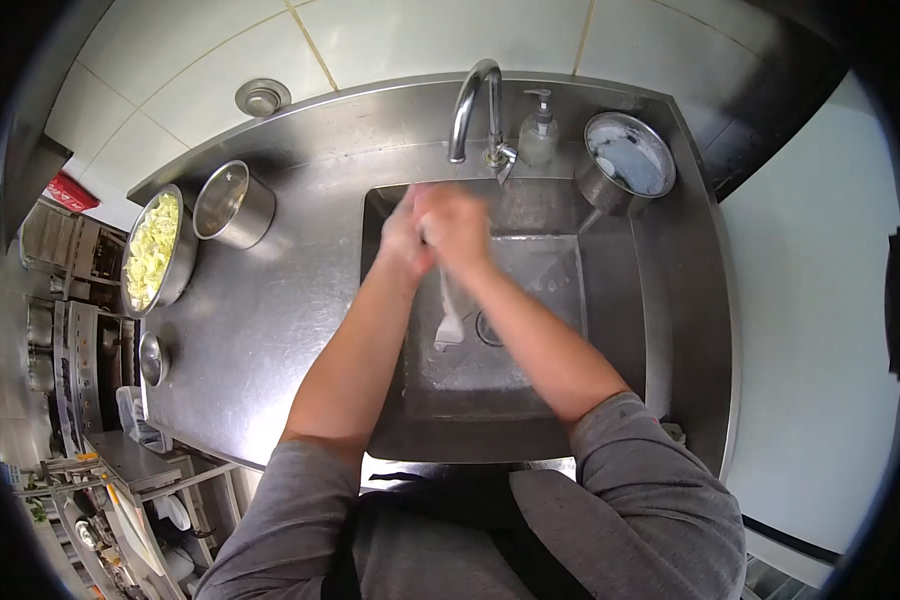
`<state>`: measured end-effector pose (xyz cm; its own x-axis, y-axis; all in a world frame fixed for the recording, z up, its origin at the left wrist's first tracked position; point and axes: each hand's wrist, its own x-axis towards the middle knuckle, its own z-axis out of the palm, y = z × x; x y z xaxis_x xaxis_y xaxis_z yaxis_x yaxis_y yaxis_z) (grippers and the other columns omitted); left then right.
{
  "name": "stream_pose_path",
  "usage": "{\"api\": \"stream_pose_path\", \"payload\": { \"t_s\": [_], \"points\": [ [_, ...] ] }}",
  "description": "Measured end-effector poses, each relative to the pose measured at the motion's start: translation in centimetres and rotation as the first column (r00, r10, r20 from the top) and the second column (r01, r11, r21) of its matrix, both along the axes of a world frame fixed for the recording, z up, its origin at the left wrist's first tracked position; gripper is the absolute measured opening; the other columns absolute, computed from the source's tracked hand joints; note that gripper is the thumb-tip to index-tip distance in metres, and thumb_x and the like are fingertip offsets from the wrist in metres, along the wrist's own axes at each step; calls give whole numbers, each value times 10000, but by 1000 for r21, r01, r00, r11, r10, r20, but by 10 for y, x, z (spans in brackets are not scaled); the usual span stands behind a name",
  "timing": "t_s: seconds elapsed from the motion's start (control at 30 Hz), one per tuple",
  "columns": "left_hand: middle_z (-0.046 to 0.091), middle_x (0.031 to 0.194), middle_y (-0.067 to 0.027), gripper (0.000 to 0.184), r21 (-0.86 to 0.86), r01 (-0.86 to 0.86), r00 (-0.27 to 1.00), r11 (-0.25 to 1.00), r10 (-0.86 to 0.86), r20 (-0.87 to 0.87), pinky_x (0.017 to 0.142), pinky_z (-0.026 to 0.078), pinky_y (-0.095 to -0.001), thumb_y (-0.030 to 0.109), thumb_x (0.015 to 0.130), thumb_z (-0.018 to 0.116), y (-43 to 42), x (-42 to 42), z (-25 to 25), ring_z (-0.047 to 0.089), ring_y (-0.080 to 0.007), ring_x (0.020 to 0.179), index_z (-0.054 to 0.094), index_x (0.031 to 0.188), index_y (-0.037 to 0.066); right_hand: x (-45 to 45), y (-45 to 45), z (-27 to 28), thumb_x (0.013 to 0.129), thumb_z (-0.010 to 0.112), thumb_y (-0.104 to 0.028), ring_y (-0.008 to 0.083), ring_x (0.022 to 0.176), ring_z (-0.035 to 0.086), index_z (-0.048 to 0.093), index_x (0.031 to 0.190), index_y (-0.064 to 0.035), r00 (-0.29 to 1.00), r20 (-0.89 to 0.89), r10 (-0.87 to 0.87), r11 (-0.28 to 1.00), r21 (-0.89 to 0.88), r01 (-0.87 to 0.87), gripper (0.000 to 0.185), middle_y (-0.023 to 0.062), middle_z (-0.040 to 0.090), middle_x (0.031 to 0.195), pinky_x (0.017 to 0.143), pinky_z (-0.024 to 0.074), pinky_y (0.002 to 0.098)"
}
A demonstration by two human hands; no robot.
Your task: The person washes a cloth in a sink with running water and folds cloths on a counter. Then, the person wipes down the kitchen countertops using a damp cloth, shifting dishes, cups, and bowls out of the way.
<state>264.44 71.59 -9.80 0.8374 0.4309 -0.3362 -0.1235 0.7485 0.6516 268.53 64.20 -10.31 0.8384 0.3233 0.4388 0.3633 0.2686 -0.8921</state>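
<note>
Over the back left part of the steel sink (505,440), my left hand (406,232) and my right hand (452,225) are pressed against each other. Motion smears both, so their fingers cannot be made out, nor whether anything lies between them. Below them in the basin is a slim white object (450,328) with a wider lower end; its upper part runs up toward my hands, and its kind is unclear. Near it is the round drain (488,328), partly covered by my right forearm. The curved chrome faucet (477,110) rises behind my hands.
A soap pump bottle (539,135) stands by the faucet. At the right corner is a metal pot (603,188) with whitish contents. On the left counter (260,330) sit a steel pot (245,222), a bowl of chopped pale-green vegetable (182,262) and a small bowl (154,358).
</note>
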Motion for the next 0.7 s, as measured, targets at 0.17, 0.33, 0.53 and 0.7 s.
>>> {"api": "stream_pose_path", "payload": {
  "t_s": [0.17,0.33,0.53,0.7],
  "points": [
    [648,934,-106,243,80,222,953,972,-199,-228,704,539,-396,182,974,381,-39,11,-39,645,-224,777,593,1012,68,63,-16,1,881,665,-247,174,478,396,473,537,-16,951,-223,-214,935,-328,133,456,107,478,514,502,378,373],
    [654,914,-106,271,-153,242,969,958,-246,-9,662,532,-409,285,970,445,-32,16,-30,646,-232,767,592,951,59,17,-36,-7,937,586,-356,180,468,392,521,564,7,950,276,-144,965,-172,196,524,101,477,500,481,345,368],
    [643,889,-88,259,-67,382,923,922,-384,-30,691,543,-355,251,898,633,-62,24,80,656,-229,804,577,993,16,181,-138,12,916,528,-275,318,814,640,647,824,-11,851,317,-419,718,-458,524,304,174,651,797,727,477,442],
    [645,911,-55,246,174,498,861,850,-459,-220,683,533,-313,170,874,665,-59,24,68,648,-162,810,570,1059,39,303,-181,-53,888,564,-261,245,755,666,635,765,-23,860,506,68,15,-863,506,277,112,668,757,690,520,366]
  ]
}}
